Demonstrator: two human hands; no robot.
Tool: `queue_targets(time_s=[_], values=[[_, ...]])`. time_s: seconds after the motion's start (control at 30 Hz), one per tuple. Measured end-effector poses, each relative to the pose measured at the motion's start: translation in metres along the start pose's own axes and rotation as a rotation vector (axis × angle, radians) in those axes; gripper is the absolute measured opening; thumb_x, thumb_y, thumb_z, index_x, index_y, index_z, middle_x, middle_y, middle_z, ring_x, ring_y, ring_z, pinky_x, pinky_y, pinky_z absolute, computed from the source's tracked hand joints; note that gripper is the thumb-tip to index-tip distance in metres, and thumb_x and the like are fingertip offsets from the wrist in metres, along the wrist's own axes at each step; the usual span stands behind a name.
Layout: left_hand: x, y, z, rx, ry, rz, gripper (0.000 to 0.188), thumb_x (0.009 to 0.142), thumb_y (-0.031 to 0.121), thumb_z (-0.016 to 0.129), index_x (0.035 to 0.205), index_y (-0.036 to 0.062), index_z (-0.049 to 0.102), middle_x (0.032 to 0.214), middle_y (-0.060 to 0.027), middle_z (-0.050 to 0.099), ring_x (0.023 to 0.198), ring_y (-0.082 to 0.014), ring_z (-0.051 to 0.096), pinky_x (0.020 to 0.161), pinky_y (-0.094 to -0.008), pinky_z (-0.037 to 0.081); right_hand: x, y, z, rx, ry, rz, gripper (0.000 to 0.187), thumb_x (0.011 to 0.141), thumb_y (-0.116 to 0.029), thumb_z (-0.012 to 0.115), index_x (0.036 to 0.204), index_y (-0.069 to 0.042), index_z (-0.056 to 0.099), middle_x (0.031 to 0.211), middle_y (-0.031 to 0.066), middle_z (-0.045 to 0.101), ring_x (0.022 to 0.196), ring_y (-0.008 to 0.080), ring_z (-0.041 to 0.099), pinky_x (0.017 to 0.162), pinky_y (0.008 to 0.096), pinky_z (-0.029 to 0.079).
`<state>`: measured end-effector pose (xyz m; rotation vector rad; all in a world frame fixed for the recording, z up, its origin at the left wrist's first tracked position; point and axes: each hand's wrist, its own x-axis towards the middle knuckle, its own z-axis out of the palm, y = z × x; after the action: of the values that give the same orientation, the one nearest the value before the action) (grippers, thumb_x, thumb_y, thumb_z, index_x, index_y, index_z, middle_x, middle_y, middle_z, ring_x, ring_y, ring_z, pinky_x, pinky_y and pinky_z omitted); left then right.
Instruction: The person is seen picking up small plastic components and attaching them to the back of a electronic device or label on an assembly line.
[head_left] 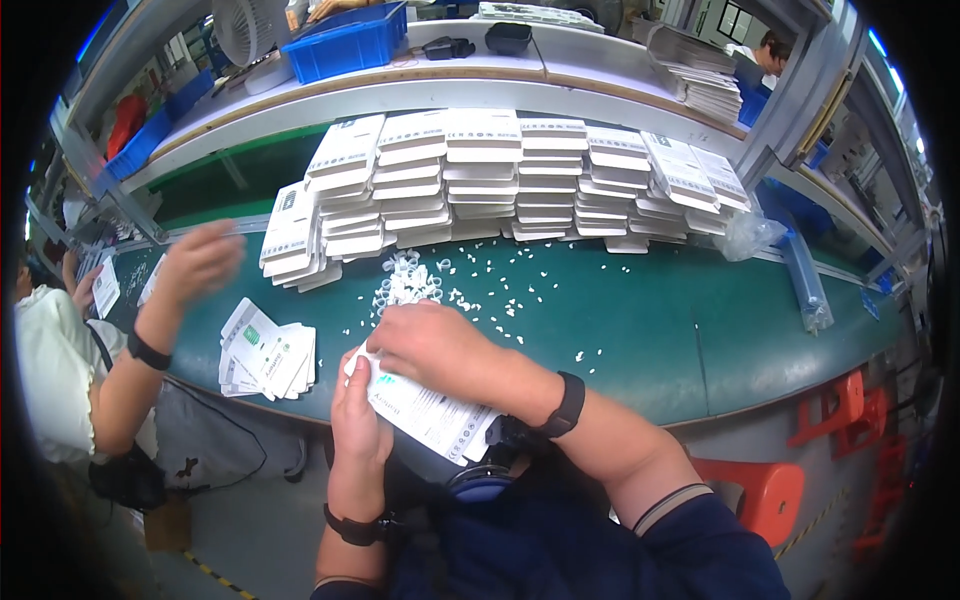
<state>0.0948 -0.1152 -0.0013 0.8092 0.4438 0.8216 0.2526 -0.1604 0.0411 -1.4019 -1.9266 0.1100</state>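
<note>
Clasping a flat white cardboard box [430, 412] in closed fingers, the left hand [362, 422] faced the right hand [425, 340], whose fingers bent over one end, grip hidden.

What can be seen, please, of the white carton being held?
The white carton looks like thin card, its face printed with grey lettering, small symbols and a green mark. It slants from upper left to lower right. The left hand grips its upper-left end; the right hand, fingers bent, covers part of that end.
</note>
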Motion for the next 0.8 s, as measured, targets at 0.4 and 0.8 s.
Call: queue_targets(time_s=[0.4,0.8], values=[[-0.009,0.005,0.004,0.006,-0.008,0.024,0.031,0.105,0.022,0.037,0.128,0.0015,0.042,0.118,-0.0117,0.056,0.110,-0.0167,0.056,0.095,-0.0321,0.045,0.002,-0.002,-0.007,0.205,0.014,0.180,0.016,0.080,-0.010,0.069,0.096,-0.007,0.072,0.093,0.0091,0.063,0.083,0.0266,0.063,0.075,0.0359,0.051],[-0.011,0.002,0.002,0.165,-0.014,0.124,0.030,0.104,0.020,0.041,0.128,0.0024,0.040,0.113,-0.0081,0.056,0.100,-0.0103,0.056,0.086,-0.0255,0.046,0.002,-0.006,-0.003,0.057,0.090,0.255,0.017,0.078,-0.013,0.072,0.093,-0.006,0.068,0.085,0.0089,0.062,0.079,0.0271,0.063,0.071,0.0366,0.050]])
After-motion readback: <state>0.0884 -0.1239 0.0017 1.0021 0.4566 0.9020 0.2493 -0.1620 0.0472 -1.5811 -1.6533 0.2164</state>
